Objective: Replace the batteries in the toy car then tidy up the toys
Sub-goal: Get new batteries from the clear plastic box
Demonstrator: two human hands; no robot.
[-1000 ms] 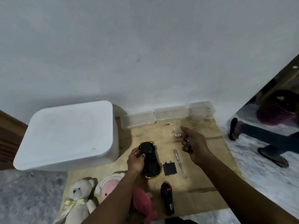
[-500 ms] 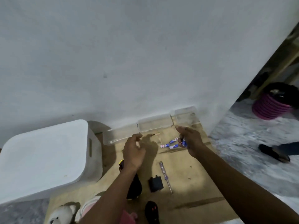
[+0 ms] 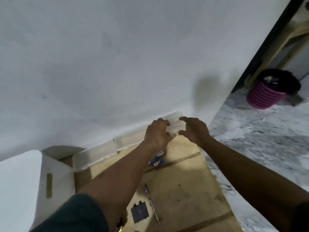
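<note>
Head view: at centre frame both hands reach a small clear box [image 3: 175, 121] against the wall. The left hand [image 3: 158, 133] curls at its near edge; whether it grips is unclear. The right hand [image 3: 194, 129] hovers beside it, fingers spread and holding nothing. Batteries [image 3: 157, 160] lie just below on the cardboard [image 3: 184, 190]. The toy car [image 3: 120, 229] is a sliver at the bottom edge.
</note>
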